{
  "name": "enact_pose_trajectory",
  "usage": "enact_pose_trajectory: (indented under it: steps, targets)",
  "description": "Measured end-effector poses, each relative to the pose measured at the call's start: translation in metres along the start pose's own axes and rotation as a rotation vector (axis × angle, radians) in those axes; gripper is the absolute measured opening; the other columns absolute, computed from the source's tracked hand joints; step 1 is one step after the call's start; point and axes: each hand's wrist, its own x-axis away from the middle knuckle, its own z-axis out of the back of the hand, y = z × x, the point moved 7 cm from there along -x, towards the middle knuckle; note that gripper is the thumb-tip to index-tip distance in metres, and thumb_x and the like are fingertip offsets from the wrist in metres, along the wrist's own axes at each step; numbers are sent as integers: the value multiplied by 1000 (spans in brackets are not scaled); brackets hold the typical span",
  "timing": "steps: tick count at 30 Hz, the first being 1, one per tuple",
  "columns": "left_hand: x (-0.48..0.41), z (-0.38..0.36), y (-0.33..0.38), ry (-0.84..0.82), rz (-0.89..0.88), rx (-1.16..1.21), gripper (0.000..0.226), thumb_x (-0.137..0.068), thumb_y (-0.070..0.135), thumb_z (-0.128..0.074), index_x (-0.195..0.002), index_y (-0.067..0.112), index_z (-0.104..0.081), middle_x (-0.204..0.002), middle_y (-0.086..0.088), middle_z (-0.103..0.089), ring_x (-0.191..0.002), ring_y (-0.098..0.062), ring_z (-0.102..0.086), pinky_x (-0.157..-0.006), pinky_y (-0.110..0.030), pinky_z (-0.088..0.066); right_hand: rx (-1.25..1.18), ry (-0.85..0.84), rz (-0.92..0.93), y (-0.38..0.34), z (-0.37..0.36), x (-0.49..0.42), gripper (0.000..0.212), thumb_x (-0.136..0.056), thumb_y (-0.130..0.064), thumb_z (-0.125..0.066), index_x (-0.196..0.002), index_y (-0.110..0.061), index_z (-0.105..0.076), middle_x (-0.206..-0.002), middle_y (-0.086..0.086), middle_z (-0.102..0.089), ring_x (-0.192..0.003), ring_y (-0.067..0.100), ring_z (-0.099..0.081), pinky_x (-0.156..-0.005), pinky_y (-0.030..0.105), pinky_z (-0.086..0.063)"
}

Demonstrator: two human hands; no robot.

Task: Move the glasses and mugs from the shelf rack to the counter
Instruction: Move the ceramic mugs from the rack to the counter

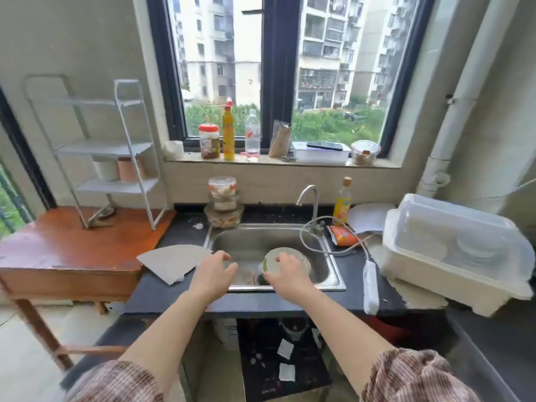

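Over the sink (324,271), both hands (213,269) hover near a bowl (298,256).

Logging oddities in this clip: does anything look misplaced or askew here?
Yes. Both hands, left hand and right hand, are over the sink, far from the two mugs on the shelf rack. A torn cardboard piece overhangs the sink.

Open path to shelf rack (116,158) over bare wooden table (72,245).

Both hands reach over the sink (324,274); the right hand (285,269) rests on a bowl (301,256), the left hand (213,271) spread, empty.
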Motion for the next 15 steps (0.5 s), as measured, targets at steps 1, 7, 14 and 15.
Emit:
enact_pose_trajectory:
  steps: [1, 7, 14, 15]
  targets:
    - [-8, 15, -13, 35, 22, 13, 41, -92, 33, -51, -127, 12, -55, -129, -10, -59, -116, -25, -55, -92, -32, -40, -6, -18, 30, -20, -11, -13, 52, -91, -36, -53, -134, -8, -41, -134, 11, -43, -120, 28, -44, -98, 41, -43]
    - [-59, 90, -97, 135, 180, -37, 39, -90, 28, -47, -125, 12, -56, -128, -13, -58, -113, -30, -56, -94, -36, -44, 110, -102, 244, -133, -71, -92, 51, -91, -36, -54, -132, -10, -41, -133, 11, -44, -124, 30, -42, -102, 43, -40]
    - [-137, 181, -178, 205, 306, -256, 42, -91, 39, -47, -127, 18, -50, -127, -12, -50, -116, -31, -51, -96, -40, -43, 194, -155, 417, -251, -123, -188, 53, -92, -37, -50, -135, -11, -39, -136, 12, -44, -126, 31, -40, -103, 45, -39]
    - [-147, 193, -188, 222, 318, -258, 42, -91, 39, -46, -127, 18, -50, -127, -12, -49, -116, -31, -51, -95, -41, -44, 200, -158, 439, -267, -129, -199, 52, -91, -37, -51, -135, -11, -39, -134, 11, -45, -125, 31, -41, -101, 44, -40]
